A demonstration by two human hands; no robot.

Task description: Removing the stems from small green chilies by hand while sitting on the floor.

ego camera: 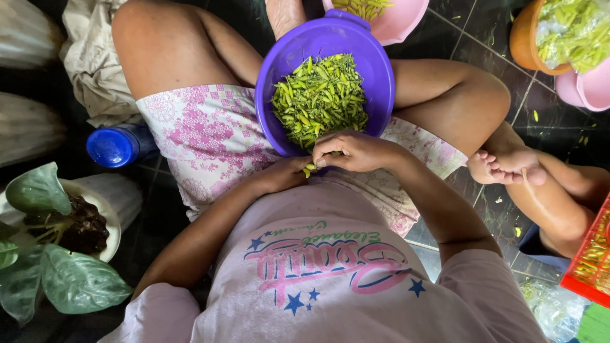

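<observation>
I sit cross-legged on the dark tiled floor (489, 38) with a purple plastic basin (375, 70) resting in my lap, tilted toward me. It is filled with a heap of small green chili peppers (319, 98). Both my hands meet at the near rim of the basin. My right hand (356, 152) is curled, its fingertips pinched together on a small green chili (309, 169) at the rim. My left hand (284, 174) lies just beside it, touching the same chili from the left with its fingers closed on it; how much of the pepper each hand grips I cannot tell, since the fingers hide most of it.

Beyond the basin, at the far edge, a pink bowl (400, 22) holds more green pieces. Far to the right stands an orange bucket (524, 41) packed with green peppers in clear plastic, with another pink bowl (588, 89) just beside it. At the near right edge a red crate (588, 267) shows. A bare foot (502, 165) of another person rests near my right knee. On my left lie a blue-capped bottle (114, 146) and a potted plant (57, 254) with broad leaves.
</observation>
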